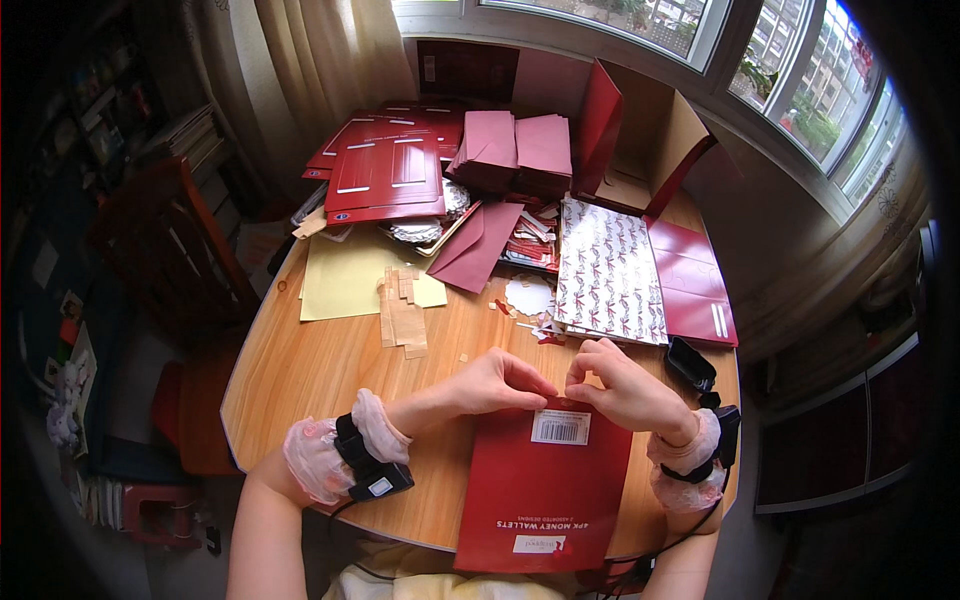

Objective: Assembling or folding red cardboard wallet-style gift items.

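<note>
A flat red cardboard packet [540, 475] lies at the table's near edge and sticks out past it toward me. It bears a white barcode label [560, 427] near its far end and a small white label [539, 544] near its close end; its print is upside down to me. My left hand [497, 382] pinches the far edge of the packet, thumb on top. Close beside it, my right hand [622, 386] has thumb and forefinger pressed together at the same edge. Whatever the right fingertips hold is too small to make out.
Beyond my hands are red packets [388, 170], pink envelopes [489, 140], an open cardboard box [645, 150], patterned sheets [610, 270] and yellow paper [340, 275] with brown tape strips [403, 315]. Paper scraps [535, 235] fill a tray. A black case [690, 364] lies right.
</note>
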### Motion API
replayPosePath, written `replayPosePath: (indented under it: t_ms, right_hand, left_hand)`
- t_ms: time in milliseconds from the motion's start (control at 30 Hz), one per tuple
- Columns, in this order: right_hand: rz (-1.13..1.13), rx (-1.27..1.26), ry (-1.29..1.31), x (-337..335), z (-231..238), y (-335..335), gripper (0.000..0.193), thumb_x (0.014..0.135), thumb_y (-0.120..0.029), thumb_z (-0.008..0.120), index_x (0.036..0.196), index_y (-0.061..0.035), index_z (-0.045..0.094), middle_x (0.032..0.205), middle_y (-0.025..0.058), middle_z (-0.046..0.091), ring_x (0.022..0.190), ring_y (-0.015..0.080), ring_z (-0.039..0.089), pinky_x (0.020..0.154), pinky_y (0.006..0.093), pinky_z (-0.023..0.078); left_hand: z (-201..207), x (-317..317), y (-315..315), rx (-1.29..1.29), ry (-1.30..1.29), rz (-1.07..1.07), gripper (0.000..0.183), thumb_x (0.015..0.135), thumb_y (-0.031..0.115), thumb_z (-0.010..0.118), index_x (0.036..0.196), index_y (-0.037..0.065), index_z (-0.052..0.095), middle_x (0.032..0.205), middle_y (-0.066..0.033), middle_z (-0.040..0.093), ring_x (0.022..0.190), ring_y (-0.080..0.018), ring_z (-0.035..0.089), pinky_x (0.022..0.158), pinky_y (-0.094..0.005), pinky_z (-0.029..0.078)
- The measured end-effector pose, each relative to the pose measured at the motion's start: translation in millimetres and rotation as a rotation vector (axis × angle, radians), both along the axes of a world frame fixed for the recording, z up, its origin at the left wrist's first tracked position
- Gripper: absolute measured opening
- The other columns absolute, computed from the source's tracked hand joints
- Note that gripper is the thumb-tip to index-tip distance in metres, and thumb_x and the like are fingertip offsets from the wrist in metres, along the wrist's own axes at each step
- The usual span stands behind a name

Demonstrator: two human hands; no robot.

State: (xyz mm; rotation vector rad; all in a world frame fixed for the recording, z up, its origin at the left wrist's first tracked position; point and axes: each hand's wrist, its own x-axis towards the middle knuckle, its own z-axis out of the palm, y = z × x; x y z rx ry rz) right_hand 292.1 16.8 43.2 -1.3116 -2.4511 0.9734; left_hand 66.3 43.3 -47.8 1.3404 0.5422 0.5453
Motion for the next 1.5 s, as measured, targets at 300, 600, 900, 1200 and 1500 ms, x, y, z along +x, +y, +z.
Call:
replayPosePath:
  t_ms: [300,600,900,1200,1500]
  right_hand:
    - [-0.022,0.034,0.001,-1,-1,0,0.013,0.09,-0.014,0.062,0.089,-0.0013,0.06,0.094,0.0109,0.053,0.099,0.0268,0.048,0.087,0.0333,0.041]
    - [-0.027,0.036,-0.016,-2,-2,0,0.012,0.089,-0.013,0.062,0.088,-0.0017,0.06,0.093,0.0111,0.053,0.098,0.0272,0.048,0.087,0.0339,0.042]
    - [-0.025,0.091,-0.016,-2,-10,2,0.012,0.088,-0.013,0.062,0.087,-0.0015,0.061,0.092,0.0115,0.054,0.095,0.0271,0.049,0.086,0.0342,0.042]
    - [-0.03,0.106,-0.02,-2,-13,3,0.014,0.088,-0.015,0.063,0.087,-0.0013,0.061,0.091,0.0114,0.054,0.095,0.027,0.05,0.086,0.0341,0.042]
    - [-0.036,0.095,-0.017,-2,-14,3,0.012,0.088,-0.014,0.064,0.088,-0.0014,0.061,0.091,0.0113,0.054,0.095,0.0268,0.05,0.086,0.0336,0.042]
  left_hand:
    - [9,0,-2,-0.015,0.1,0.009,0.031,0.083,0.018,0.078,0.108,0.002,0.072,0.097,-0.0067,0.073,0.088,-0.0088,0.064,0.081,-0.0225,0.05]
    - [12,0,-3,-0.019,0.089,0.023,0.03,0.083,0.02,0.078,0.106,0.002,0.073,0.096,-0.0067,0.073,0.087,-0.0088,0.064,0.081,-0.0226,0.05]
    - [11,1,-2,-0.041,0.074,0.016,0.028,0.083,0.016,0.077,0.106,0.001,0.071,0.096,-0.007,0.072,0.089,-0.0096,0.065,0.082,-0.0228,0.051]
    - [8,1,-1,-0.126,0.046,0.001,0.031,0.084,0.011,0.075,0.112,0.001,0.066,0.1,-0.011,0.072,0.094,-0.0107,0.066,0.084,-0.0219,0.051]
    - [10,2,-1,-0.113,0.079,0.004,0.035,0.084,0.011,0.075,0.116,0.002,0.063,0.101,-0.0119,0.072,0.093,-0.0101,0.066,0.084,-0.0218,0.051]
